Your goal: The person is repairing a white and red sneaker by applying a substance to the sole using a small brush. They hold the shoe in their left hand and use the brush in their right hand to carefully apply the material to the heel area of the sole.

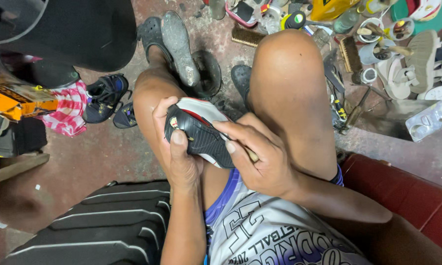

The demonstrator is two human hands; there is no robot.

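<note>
Seen from above, at the centre of the frame: a small black, white and red shoe (200, 131), sole turned up, wedged between two bare knees. Gripped at its left end by the left hand (177, 147), thumb flat across the black sole, fingers curled around the far side. Met from the right by the right hand (260, 157), closed on a slim tool (251, 155) with a pale handle, fingertips pressing on the sole's edge; tip hidden behind the fingers, possibly an awl or a knife.

Below the hands, a white and blue printed jersey (270, 230). Lower left, a black cushion with white stripes (108, 225). Lower right, a red padded seat (407, 196).

Scattered over the stained concrete floor (108, 152): a grey worn sole (179, 46) and dark sandals above the knees, a pair of small black and blue sandals (105, 98) at left beside a red checked cloth (68, 110) and an orange box (10, 98).

Crowded in the upper right corner: two brushes (349, 53), a beige sandal (419, 59), and several small round pots (370, 29) with sticks standing in them, contents too small to make out. Beside them, a dented metal tin (427, 122).
</note>
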